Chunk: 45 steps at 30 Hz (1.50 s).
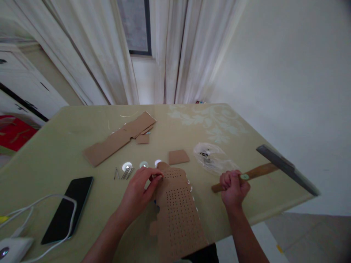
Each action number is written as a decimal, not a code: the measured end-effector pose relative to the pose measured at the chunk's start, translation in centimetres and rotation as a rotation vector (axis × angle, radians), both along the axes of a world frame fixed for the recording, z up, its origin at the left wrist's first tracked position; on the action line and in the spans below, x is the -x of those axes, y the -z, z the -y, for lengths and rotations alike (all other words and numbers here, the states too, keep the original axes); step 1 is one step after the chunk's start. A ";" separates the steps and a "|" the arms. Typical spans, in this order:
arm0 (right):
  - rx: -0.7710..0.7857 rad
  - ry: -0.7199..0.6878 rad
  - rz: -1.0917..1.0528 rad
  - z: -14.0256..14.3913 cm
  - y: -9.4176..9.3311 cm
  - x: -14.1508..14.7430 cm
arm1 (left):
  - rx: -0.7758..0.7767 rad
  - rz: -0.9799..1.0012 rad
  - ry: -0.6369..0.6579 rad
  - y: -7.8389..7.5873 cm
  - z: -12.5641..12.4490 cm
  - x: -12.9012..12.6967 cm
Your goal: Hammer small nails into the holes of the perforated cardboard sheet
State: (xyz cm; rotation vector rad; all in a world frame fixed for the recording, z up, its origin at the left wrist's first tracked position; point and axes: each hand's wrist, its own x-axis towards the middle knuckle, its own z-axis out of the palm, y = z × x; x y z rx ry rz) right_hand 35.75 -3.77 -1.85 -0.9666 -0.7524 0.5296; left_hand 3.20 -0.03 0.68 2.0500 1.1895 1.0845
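A piece of brown cardboard (178, 204), punched with rows of small holes, extends from the near table edge toward the middle. At its upper left, my left hand (142, 186) is closed in a pinch, fingertips against the surface; whatever lies between them is too small to make out. My right hand (234, 186) grips the wooden handle of a hammer (260, 170) on the right, its long metal head pointing away from the cardboard. Several nails (127, 173) rest left of the cardboard beside shiny round discs (144, 164).
Long cardboard strips (120, 140) and a small cardboard square (178, 157) lie farther back. A clear plastic bag (211, 159) holds small metal pieces. At left are a black phone (68, 210), a white cable (72, 215) and a white box (16, 250). Curtains (189, 54) hang behind the table.
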 end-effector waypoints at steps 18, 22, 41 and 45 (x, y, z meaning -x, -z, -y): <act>0.091 -0.190 0.047 0.3 -0.6 -0.2 | 0.002 0.085 0.003 1.5 0.3 -0.5; 0.159 -0.308 0.063 1.9 -1.6 0.5 | -0.028 0.094 0.014 1.5 0.2 -0.6; 0.619 -0.806 1.026 2.1 -13.6 4.4 | -0.078 0.044 0.053 1.5 0.2 -1.0; 0.557 -0.746 1.175 1.8 -13.5 4.4 | -0.057 0.031 0.062 1.7 0.1 -1.0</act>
